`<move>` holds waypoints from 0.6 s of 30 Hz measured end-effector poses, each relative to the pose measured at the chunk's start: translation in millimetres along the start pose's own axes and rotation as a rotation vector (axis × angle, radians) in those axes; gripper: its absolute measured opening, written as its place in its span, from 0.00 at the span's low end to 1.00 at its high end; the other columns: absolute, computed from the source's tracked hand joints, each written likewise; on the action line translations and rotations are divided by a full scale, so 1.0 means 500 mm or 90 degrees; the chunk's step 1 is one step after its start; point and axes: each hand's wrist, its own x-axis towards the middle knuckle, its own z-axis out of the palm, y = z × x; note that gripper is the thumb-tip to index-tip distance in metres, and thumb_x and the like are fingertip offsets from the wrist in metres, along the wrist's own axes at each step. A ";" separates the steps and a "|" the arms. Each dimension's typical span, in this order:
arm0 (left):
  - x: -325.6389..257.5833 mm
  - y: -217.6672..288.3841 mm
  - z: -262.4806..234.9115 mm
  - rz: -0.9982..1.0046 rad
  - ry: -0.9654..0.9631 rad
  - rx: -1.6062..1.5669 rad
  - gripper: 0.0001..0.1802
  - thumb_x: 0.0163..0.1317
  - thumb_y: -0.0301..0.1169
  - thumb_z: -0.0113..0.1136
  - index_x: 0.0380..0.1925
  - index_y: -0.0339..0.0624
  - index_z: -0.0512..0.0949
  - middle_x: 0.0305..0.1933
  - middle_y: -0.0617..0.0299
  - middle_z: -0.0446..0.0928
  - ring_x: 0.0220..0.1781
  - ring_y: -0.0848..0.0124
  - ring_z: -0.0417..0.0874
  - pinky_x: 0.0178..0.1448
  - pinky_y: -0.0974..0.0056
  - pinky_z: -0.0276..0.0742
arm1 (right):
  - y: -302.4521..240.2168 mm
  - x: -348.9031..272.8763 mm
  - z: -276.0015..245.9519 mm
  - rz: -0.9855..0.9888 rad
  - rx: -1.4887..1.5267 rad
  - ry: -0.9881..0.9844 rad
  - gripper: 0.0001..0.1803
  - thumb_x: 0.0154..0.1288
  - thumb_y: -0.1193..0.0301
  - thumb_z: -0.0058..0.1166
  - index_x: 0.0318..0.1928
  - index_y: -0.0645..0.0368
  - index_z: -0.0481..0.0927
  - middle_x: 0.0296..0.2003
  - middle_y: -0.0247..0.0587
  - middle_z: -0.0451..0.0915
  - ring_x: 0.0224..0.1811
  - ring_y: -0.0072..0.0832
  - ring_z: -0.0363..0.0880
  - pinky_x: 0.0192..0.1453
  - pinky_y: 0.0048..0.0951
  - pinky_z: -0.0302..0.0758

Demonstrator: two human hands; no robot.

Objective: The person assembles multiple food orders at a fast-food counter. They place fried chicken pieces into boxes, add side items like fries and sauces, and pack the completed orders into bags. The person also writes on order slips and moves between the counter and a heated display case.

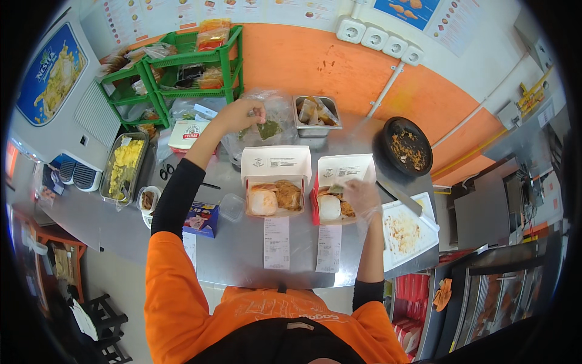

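Two takeaway boxes stand side by side at the centre of the worktop (242, 242). The left box (274, 212) holds a rice mound (263, 202) and a browned fried piece (288, 196); the right box (314, 206) holds a paler rice mound (329, 207) and fried food (347, 210). The main portions thus appear to be in, while both lids stand raised, so closing seems undone. A small greenish piece (335, 189) lies at the top of the right box's filling; none shows in the left one.

The right hand (362, 197), in a clear plastic glove, curves over the right box with fingers bent near that piece; whether it grips it cannot be told. The bare left hand (247, 114), upper centre, has its fingertips drawn together just above a dark green piece (268, 128) at a clear plastic bag (250, 141); a hold on it is unclear. Receipts (276, 244) lie below both boxes.
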 end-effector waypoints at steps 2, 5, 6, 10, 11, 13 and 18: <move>-0.023 0.064 0.009 0.030 0.000 -0.009 0.07 0.55 0.31 0.64 0.30 0.41 0.78 0.31 0.60 0.79 0.36 0.65 0.80 0.44 0.62 0.73 | 0.071 0.001 0.082 -0.068 -0.164 0.030 0.16 0.59 0.69 0.51 0.48 0.50 0.81 0.37 0.47 0.83 0.42 0.40 0.82 0.48 0.36 0.76; -0.087 0.120 0.029 0.047 -0.045 0.084 0.07 0.53 0.31 0.64 0.29 0.42 0.77 0.31 0.60 0.79 0.38 0.61 0.81 0.41 0.60 0.74 | 0.080 -0.006 0.134 -0.015 -0.114 -0.038 0.17 0.57 0.70 0.50 0.48 0.46 0.81 0.41 0.45 0.82 0.47 0.45 0.78 0.53 0.40 0.74; -0.108 0.132 0.042 0.046 -0.036 0.107 0.06 0.53 0.31 0.64 0.28 0.43 0.77 0.31 0.60 0.78 0.38 0.61 0.81 0.41 0.59 0.75 | 0.080 -0.009 0.136 -0.040 -0.102 -0.018 0.17 0.57 0.70 0.50 0.48 0.47 0.81 0.43 0.45 0.82 0.48 0.45 0.78 0.54 0.40 0.73; -0.165 0.119 0.145 0.089 0.003 0.199 0.02 0.52 0.31 0.59 0.27 0.49 0.79 0.31 0.63 0.80 0.34 0.60 0.83 0.36 0.58 0.78 | 0.041 -0.029 0.104 -0.127 -0.122 0.051 0.18 0.57 0.68 0.51 0.50 0.50 0.80 0.47 0.46 0.80 0.53 0.45 0.75 0.60 0.41 0.69; -0.176 0.096 0.186 0.100 -0.011 0.315 0.03 0.52 0.32 0.59 0.27 0.49 0.79 0.30 0.62 0.80 0.32 0.61 0.84 0.34 0.57 0.78 | 0.007 -0.039 0.080 -0.153 -0.142 0.067 0.19 0.57 0.68 0.52 0.50 0.51 0.80 0.48 0.46 0.80 0.55 0.46 0.74 0.61 0.41 0.68; -0.187 0.076 0.259 0.104 -0.035 0.439 0.05 0.53 0.32 0.58 0.27 0.46 0.80 0.27 0.61 0.80 0.30 0.62 0.85 0.30 0.57 0.79 | -0.040 -0.058 0.031 -0.110 -0.105 -0.001 0.19 0.57 0.67 0.53 0.51 0.54 0.80 0.50 0.46 0.79 0.57 0.46 0.72 0.63 0.42 0.66; -0.224 -0.019 0.423 -0.014 0.031 0.544 0.05 0.52 0.31 0.58 0.27 0.44 0.80 0.30 0.58 0.80 0.30 0.62 0.85 0.28 0.57 0.78 | -0.126 -0.078 -0.001 -0.170 -0.035 -0.035 0.19 0.59 0.66 0.55 0.51 0.57 0.79 0.49 0.49 0.79 0.53 0.45 0.75 0.62 0.40 0.68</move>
